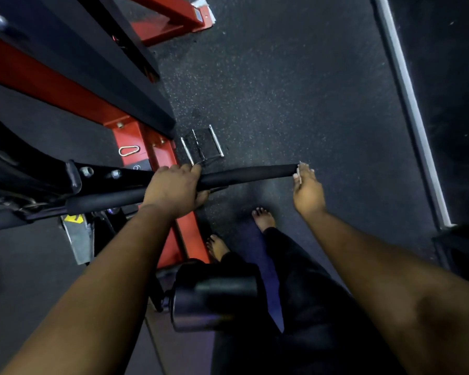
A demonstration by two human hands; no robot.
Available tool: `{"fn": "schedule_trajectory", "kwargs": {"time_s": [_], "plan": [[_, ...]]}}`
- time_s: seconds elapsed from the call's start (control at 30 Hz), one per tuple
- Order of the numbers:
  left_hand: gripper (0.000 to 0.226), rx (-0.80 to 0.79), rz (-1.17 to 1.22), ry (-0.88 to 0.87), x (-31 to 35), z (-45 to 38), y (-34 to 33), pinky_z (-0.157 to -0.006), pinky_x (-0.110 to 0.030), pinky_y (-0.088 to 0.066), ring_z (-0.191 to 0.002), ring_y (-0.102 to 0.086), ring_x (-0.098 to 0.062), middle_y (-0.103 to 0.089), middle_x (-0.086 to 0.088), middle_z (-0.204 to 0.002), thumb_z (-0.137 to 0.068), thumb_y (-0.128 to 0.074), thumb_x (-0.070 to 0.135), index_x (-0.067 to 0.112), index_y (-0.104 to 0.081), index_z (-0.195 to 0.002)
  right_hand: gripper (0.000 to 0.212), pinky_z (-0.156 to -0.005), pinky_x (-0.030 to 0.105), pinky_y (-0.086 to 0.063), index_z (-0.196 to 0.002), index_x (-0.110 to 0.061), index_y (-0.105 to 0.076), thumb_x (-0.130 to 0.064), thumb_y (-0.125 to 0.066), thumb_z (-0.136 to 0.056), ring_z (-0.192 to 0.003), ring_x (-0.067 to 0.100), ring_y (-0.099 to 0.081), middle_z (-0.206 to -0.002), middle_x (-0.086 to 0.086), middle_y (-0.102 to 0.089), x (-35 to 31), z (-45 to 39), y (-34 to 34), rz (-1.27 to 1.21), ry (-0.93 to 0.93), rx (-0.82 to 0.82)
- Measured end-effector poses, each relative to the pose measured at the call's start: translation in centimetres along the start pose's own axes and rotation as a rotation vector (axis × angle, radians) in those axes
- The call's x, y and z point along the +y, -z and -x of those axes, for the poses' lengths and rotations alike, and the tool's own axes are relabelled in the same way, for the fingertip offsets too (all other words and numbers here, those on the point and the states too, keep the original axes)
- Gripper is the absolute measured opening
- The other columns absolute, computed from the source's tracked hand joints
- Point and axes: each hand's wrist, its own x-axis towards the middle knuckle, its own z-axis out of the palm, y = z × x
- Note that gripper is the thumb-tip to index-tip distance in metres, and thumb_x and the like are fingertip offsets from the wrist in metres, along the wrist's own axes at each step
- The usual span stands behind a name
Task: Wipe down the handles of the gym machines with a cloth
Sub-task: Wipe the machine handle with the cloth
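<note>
Center frame, handle: black padded bar handle [249,173] runs left-right above the speckled floor [282,90].
Left hand [173,189]: fingers wrapped around handle mid-length.
Right hand [307,188]: at handle's right tip, pinching small pale cloth [300,169].
Left of frame: red machine frame [136,136], carabiner [129,151].

Scene dim overall, dark tones dominant. Faint highlights on the chrome cable handle [202,146] and the carabiner [129,151]. Soft shadow on the speckled floor [282,90] beneath the bar. Wide-angle bending at the edges. Foreground roller pad [214,299] and upper-left corner blurred.
</note>
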Motion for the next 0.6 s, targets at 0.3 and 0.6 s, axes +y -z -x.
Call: {"fn": "schedule_trajectory", "kwargs": {"time_s": [0.3, 0.6], "plan": [[0.053, 0.020, 0.034, 0.018, 0.5, -1.4, -0.2, -0.066, -0.037, -0.037, -0.096, -0.067, -0.033, -0.066, -0.008, -0.111, -0.096, -0.045, 0.067, 0.019, -0.050, -0.118, 0.050, -0.124, 0.025, -0.010, -0.157, -0.003, -0.031, -0.007, -0.042, -0.108, -0.154, 0.019, -0.004, -0.168, 0.012, -0.016, -10.6, 5.5, -5.6, -0.254, 0.268, -0.039], [0.053, 0.016, 0.044, 0.018, 0.7, -1.2, -0.6, -0.066, -0.036, -0.036, -0.096, -0.067, -0.033, -0.066, -0.008, -0.109, -0.095, -0.045, 0.070, 0.021, -0.049, -0.117, 0.043, -0.118, 0.037, -0.038, -0.152, -0.009, -0.046, -0.017, -0.039, -0.110, -0.143, 0.017, -0.043, -0.155, 0.004, -0.045, -4.1, 0.3, 1.0, -0.093, 0.125, 0.097]]}}
